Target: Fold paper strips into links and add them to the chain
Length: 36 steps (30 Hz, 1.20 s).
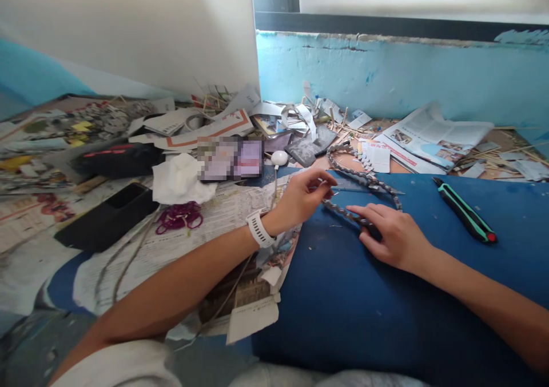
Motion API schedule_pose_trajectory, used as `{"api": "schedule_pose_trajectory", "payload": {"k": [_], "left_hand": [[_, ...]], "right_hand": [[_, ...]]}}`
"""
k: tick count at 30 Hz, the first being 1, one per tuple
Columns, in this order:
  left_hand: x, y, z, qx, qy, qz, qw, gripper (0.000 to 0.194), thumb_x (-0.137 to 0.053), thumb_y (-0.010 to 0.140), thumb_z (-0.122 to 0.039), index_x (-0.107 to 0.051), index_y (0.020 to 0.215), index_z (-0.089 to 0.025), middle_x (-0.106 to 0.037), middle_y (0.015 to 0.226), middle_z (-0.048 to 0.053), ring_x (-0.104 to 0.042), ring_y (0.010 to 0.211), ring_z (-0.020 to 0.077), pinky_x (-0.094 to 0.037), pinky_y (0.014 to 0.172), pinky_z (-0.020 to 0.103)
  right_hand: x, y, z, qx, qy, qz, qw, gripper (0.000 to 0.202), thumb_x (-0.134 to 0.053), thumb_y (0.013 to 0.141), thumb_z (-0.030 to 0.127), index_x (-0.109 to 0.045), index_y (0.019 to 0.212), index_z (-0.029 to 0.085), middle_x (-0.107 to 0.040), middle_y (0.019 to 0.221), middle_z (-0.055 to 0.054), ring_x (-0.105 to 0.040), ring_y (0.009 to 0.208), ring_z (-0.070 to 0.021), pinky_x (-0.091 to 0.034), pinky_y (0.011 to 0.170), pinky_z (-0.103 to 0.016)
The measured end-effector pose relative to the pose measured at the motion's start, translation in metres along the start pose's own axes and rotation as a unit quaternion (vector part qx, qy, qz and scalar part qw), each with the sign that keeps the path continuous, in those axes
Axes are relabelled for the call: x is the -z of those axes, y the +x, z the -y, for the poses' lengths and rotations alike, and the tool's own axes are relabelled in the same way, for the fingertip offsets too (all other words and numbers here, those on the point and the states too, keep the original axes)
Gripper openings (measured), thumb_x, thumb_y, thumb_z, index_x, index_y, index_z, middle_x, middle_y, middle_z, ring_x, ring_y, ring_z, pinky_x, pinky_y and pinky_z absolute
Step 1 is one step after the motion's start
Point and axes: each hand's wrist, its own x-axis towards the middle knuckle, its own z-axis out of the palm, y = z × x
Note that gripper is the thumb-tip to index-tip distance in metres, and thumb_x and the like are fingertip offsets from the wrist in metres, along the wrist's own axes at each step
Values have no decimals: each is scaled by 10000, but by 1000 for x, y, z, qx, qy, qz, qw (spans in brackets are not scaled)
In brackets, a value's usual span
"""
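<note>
A long grey braided chain point(364, 176), seemingly of folded paper, loops across the back of the blue mat point(326, 295). My right hand point(392, 235) rests low over the mat, its thumb and fingers closed on the near length of this chain. Just left of it, my left hand point(302, 195) is raised with thumb and fingers pinched together above the chain's end. A tiny pale sliver shows by those fingertips; what they hold is too small to make out. A white watch band point(259, 228) circles my left wrist.
A green and black utility knife point(465, 210) lies right on the mat. Newspaper point(446, 138), paper scraps and thin sticks crowd the back. To the left are a phone with a lit screen point(249, 159), tissue point(182, 178), purple thread point(180, 218) and a black case point(107, 215).
</note>
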Motion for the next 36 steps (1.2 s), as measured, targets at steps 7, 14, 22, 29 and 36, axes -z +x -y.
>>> {"api": "schedule_pose_trajectory", "payload": {"k": [7, 14, 22, 29, 36], "left_hand": [[6, 4, 7, -2, 152, 66, 986, 194, -642, 928, -175, -799, 1039, -149, -775, 1037, 103, -732, 905, 176, -613, 783, 284], [-1, -4, 10, -27, 138, 145, 979, 195, -683, 932, -227, -806, 1067, -159, -800, 1019, 90, -751, 901, 182, -613, 818, 290], [-5, -8, 6, -8, 104, 117, 988, 125, -696, 911, -221, -776, 977, -150, -795, 954, 73, -751, 872, 173, -616, 791, 281], [-7, -12, -9, 68, -13, 165, 984, 145, -631, 957, -214, -709, 1049, -134, -740, 981, 81, -741, 810, 150, -629, 681, 246], [-15, -18, -11, 88, -133, 193, 968, 252, -665, 983, -317, -655, 1154, -132, -735, 965, 82, -719, 721, 117, -643, 706, 266]], "right_hand": [[28, 4, -9, -76, -124, 101, 984, 449, -603, 901, 343, -628, 1340, 249, -728, 1158, -75, -734, 841, -292, -503, 674, -391], [9, 7, 2, -4, -48, 21, 999, 533, -574, 981, 606, -617, 1382, 257, -698, 1212, -108, -712, 988, -303, -530, 797, -406], [3, 9, -2, -6, 118, -71, 990, 162, -598, 1032, 321, -712, 1101, 229, -755, 1059, -50, -726, 909, -202, -539, 779, -322], [11, 4, 2, -74, 199, -140, 967, 212, -675, 982, 305, -709, 1187, 267, -798, 993, -16, -763, 833, -177, -557, 606, -247], [17, 2, 5, -124, 257, -134, 949, 177, -702, 960, 355, -692, 1110, 262, -787, 961, -27, -771, 862, -190, -495, 473, -199]]}}
